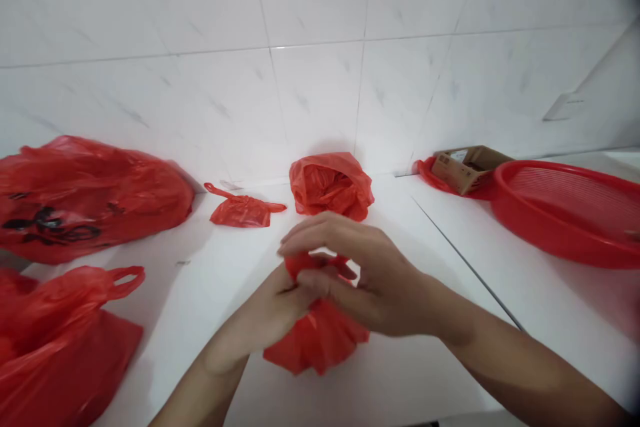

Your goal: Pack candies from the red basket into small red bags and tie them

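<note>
From where I'm standing, both hands meet over the white table (415,387), working at a red plastic bag (320,340) whose lower part fans out below them, towards six o'clock. The right hand (370,273) arches over from four o'clock, its grip bent into a loose ring, with a bit of the bag's red plastic caught between thumb and fingertips. The left hand (275,313) comes in from seven o'clock against the bag's gathered top; its fingers are mostly hidden, so I cannot tell how tight its grip is.

Just past the hands, at twelve o'clock, sits a crumpled red bundle (330,183); at eleven, a small bag with handles (243,212). A big black-printed bag (95,197) bulges at ten, and a looped-handle bag (65,347) at eight. Around two o'clock, a cardboard box (457,172) stands beside a red basket (545,230).
</note>
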The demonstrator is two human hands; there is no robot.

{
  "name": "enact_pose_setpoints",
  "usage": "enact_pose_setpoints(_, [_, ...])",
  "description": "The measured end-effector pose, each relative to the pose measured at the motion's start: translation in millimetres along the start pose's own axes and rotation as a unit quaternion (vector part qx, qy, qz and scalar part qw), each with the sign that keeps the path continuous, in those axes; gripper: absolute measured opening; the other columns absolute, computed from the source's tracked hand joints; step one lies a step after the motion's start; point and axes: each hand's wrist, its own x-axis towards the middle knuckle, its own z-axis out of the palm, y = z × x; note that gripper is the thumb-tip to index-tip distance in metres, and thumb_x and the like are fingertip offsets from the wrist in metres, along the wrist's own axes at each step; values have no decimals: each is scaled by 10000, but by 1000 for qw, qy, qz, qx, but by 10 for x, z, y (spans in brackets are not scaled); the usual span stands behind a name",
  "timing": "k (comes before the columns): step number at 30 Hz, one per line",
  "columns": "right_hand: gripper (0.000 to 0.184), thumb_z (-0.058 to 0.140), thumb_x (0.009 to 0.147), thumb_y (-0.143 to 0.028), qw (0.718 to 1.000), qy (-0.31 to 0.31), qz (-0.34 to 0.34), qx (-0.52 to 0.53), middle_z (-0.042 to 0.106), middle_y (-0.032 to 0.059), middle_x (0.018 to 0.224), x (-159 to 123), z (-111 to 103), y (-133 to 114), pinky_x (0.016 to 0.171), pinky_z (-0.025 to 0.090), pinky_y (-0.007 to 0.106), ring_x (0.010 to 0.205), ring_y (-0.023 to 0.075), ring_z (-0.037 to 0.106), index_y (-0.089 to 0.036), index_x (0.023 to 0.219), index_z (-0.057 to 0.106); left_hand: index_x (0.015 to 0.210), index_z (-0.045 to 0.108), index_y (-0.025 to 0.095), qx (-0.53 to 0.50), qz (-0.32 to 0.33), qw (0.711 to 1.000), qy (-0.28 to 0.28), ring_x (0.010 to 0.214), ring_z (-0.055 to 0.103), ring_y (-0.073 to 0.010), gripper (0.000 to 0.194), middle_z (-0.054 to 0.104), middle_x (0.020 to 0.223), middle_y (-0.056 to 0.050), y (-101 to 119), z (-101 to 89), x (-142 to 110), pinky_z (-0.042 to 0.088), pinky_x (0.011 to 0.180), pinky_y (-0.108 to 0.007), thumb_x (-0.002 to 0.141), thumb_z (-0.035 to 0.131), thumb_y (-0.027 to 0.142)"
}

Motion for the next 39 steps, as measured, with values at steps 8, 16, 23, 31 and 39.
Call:
enact_pose_setpoints(8, [127,515,932,-212,986,5,168,-11,637,1,850,-212,-80,371,744,545,273,783,101,613,-191,1037,582,855,605,200,-12,-100,994,38,454,411,-89,385,461,500,72,-284,-92,75,375,507,-217,882,492,567])
enact_pose_setpoints(16, [212,626,869,-178,993,-18,67,98,655,6,895,-327,-74,116,752,522,244,796,95,621,-196,1076,586,783,656,195,-4,-33,994,-106,677,592,-134,271,641,674,15,-297,-177,82,449,667,-241,924,514,378])
enact_pose_setpoints(23, [300,368,996,-317,969,36,240,48,615,-8,818,-345,101,691,788,486,316,794,125,586,-257,1244,526,784,608,217,138,-6,989,-51,617,531,-102,246,604,702,57,-399,-73,144,384,554,-206,726,490,10])
enact_pose_setpoints(31, [237,417,929,-232,934,-50,305,178,426,-56,636,-441,167,965,529,311,218,551,83,356,-233,1113,566,921,558,232,314,250,899,176,927,617,-128,415,631,1012,11,-804,49,254,478,747,-228,673,417,-70])
enact_pose_setpoints(39, [145,353,860,-139,959,100,265,-25,509,-18,767,-410,117,890,640,358,245,685,107,444,-191,813,480,1238,569,271,295,156,938,96,1036,608,-151,370,651,1169,-17,-771,9,181,477,906,-294,914,447,142])
